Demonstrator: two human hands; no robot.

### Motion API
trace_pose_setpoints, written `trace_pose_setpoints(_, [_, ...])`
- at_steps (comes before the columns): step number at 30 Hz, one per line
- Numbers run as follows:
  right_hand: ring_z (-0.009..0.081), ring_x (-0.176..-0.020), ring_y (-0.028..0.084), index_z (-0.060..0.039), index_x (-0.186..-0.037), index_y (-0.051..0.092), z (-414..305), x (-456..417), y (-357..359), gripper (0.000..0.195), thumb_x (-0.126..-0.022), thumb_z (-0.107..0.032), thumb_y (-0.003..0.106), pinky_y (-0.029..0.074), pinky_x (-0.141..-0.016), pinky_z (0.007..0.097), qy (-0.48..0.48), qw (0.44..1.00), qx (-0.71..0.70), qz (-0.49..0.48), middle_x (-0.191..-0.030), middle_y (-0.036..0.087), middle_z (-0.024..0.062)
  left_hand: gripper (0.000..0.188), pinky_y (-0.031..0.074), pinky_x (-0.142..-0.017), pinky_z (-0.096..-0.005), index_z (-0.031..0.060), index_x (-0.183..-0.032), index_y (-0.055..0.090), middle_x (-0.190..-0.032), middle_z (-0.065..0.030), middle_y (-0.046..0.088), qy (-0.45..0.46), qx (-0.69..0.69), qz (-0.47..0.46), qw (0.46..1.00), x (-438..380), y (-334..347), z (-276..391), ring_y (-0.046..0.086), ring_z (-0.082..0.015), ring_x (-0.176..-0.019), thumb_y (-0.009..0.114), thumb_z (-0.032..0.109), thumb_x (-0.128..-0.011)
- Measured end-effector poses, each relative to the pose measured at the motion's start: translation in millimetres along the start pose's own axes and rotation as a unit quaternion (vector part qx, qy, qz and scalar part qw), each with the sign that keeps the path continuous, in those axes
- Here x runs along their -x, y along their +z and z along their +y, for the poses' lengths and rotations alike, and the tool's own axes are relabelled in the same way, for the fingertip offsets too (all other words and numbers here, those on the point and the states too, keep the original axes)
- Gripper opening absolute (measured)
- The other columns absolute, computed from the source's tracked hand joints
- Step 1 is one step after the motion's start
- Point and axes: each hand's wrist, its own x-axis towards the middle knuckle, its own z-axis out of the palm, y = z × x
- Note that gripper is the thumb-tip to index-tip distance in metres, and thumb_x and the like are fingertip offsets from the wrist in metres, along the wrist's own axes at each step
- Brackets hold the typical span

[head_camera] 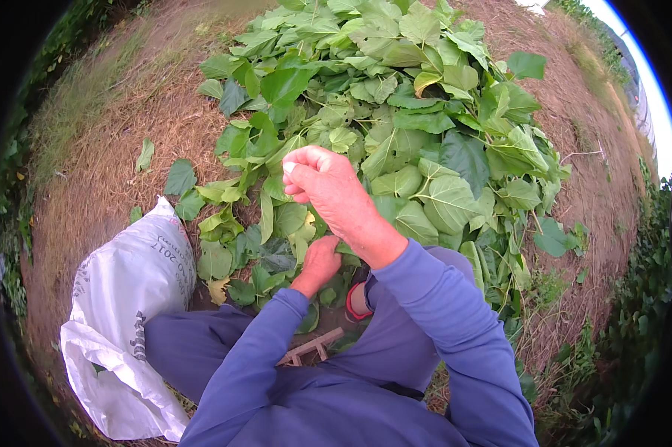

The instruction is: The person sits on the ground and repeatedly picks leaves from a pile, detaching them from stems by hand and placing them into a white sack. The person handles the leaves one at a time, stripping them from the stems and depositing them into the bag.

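A big heap of broad green leaves, some of them on stems, covers the ground in front of me. My right hand is raised over its near side. The fingers are curled, the thumb presses against the index finger, and nothing shows between them. Lower down, my left hand reaches in among leaves between my knees. Its fingertips are hidden by my right wrist, and a bit of green leaf shows beside them. Whether it grips that leaf cannot be told.
A bulging white woven sack bearing print leans by my left knee, its loose end folded towards me. Between my legs is a small wooden frame, perhaps a low stool. Dry straw covers the ground, with stray leaves. Green plants border the right.
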Motion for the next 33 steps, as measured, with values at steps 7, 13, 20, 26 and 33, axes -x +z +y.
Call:
trace_pose_setpoints(7, [0.0133, -0.080, 0.060, -0.0002, -0.106, 0.060, -2.9, -5.4, -6.5, 0.026, -0.092, -0.022, 0.058, 0.050, -0.072, 0.0268, -0.024, 0.996, -0.038, 0.074, -0.091, 0.063, 0.0052, 0.017, 0.048, -0.072, -0.0279, 0.0022, -0.100, 0.065, -0.084, -0.0070, 0.066, -0.124, 0.243, 0.171, 0.947, -26.4, -114.6, 44.7, 0.059, -0.0131, -0.076, 0.054, 0.006, -0.088])
trace_pose_setpoints(13, [0.0104, -0.072, 0.059, -0.0016, -0.101, 0.062, -7.3, -15.1, -25.9, 0.018, -0.093, -0.017, 0.058, 0.049, -0.064, 0.0236, -0.079, 0.977, -0.106, 0.170, -0.085, 0.062, 0.0031, 0.012, 0.043, -0.049, -0.0268, 0.0059, -0.096, 0.061, -0.078, 0.0001, 0.061, -0.170, 0.533, 0.213, 0.801, -9.5, -161.6, 57.1, 0.057, -0.0117, -0.062, 0.058, 0.017, -0.091])
trace_pose_setpoints(20, [0.0121, -0.074, 0.059, -0.0014, -0.105, 0.061, -8.1, -27.7, -38.1, 0.016, -0.093, -0.011, 0.055, 0.052, -0.066, 0.0282, -0.056, 0.965, -0.173, 0.187, -0.085, 0.061, 0.0027, 0.025, 0.036, -0.041, -0.0278, 0.0050, -0.081, 0.056, -0.062, -0.0077, 0.056, -0.176, 0.615, 0.153, 0.753, 26.0, -177.3, 73.8, 0.051, -0.0169, -0.048, 0.058, 0.028, -0.090])
trace_pose_setpoints(26, [0.0160, -0.080, 0.063, -0.0043, -0.110, 0.061, -21.5, -13.0, -18.6, 0.022, -0.093, -0.017, 0.055, 0.053, -0.071, 0.0307, -0.078, 0.941, -0.315, 0.093, -0.091, 0.064, 0.0037, 0.026, 0.040, -0.046, -0.0286, 0.0032, -0.078, 0.057, -0.063, -0.0070, 0.056, -0.154, 0.583, 0.058, 0.796, 41.6, -171.7, 60.5, 0.053, -0.0166, -0.053, 0.058, 0.027, -0.089])
trace_pose_setpoints(33, [0.0224, -0.092, 0.065, -0.0040, -0.123, 0.055, -26.4, 26.2, -17.7, 0.033, -0.097, -0.023, 0.047, 0.055, -0.082, 0.0381, -0.018, 0.903, -0.424, 0.063, -0.114, 0.063, 0.0109, 0.020, 0.044, -0.053, -0.0284, 0.0028, -0.081, 0.059, -0.067, -0.0048, 0.057, -0.201, 0.556, 0.064, 0.804, 44.6, -164.9, 71.3, 0.054, -0.0153, -0.058, 0.060, 0.021, -0.089])
